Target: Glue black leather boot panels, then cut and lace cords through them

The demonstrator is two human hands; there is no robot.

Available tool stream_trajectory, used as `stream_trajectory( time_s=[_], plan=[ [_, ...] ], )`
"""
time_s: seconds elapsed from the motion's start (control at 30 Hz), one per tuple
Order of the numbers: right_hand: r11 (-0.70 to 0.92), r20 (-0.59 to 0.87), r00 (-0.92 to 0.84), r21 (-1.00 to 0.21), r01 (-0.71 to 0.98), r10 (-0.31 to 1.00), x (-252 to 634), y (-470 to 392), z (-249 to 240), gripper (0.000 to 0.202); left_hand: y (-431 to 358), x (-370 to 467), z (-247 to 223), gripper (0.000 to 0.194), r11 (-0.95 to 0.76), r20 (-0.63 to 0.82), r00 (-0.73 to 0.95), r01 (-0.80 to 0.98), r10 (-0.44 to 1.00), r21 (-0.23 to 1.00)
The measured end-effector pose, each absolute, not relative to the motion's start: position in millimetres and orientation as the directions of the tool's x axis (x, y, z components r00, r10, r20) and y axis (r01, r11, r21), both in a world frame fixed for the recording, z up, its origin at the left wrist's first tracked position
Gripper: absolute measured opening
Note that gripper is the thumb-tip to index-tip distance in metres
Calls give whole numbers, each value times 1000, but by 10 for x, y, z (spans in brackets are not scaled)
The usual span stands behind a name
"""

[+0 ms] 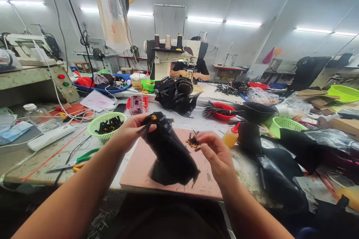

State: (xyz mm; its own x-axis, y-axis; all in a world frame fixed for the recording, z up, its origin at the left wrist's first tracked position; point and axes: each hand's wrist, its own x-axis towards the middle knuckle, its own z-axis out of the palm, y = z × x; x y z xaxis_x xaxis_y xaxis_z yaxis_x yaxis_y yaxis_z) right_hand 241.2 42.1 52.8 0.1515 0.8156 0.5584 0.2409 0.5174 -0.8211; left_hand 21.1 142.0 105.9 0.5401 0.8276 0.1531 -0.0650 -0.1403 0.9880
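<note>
My left hand [134,129] is closed on the top edge of a black shoe upper [172,153], which slants down to the right over a pink board [134,171]. A gold buckle [154,118] on a short black strap shows beside my left thumb. My right hand [215,153] is at a small pile of gold buckles and black straps [191,142] on the board. Its thumb and fingers pinch what looks like a small black strap [197,149]; the fingertips partly hide it.
Left are a green basket [92,130] of black straps, green-handled scissors [81,160] and a phone [137,104]. Right stand a glue bottle [231,136], a red bowl [223,115] and black pieces [277,171]. Behind, a person [200,69] sits at a sewing machine [165,63].
</note>
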Motion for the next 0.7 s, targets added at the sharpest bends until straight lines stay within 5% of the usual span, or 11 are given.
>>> stream_trajectory(
  time_s=[0.17,0.27,0.37,0.47,0.6,0.7],
  plan=[
    [400,479,75,-802,444,875,2427,391,426,40,1224,157,1019,25,-206,219,182,-88,959,975],
    [350,359,-35,-878,326,933,2324,416,405,33,1079,105,892,23,-231,233,80,-38,969,972],
    [228,233,-15,-963,-140,972,2189,458,358,36,918,18,772,26,-245,215,215,119,952,962],
    [103,137,-31,-855,-508,990,2096,495,274,39,739,-60,739,33,-234,122,367,278,922,932],
    [27,123,-121,-803,-595,985,2067,480,198,30,576,-139,730,42,-113,1,318,335,948,936],
    [17,138,-192,-853,-522,972,2105,435,203,28,528,-186,650,55,39,-141,442,233,886,972]
  ],
)
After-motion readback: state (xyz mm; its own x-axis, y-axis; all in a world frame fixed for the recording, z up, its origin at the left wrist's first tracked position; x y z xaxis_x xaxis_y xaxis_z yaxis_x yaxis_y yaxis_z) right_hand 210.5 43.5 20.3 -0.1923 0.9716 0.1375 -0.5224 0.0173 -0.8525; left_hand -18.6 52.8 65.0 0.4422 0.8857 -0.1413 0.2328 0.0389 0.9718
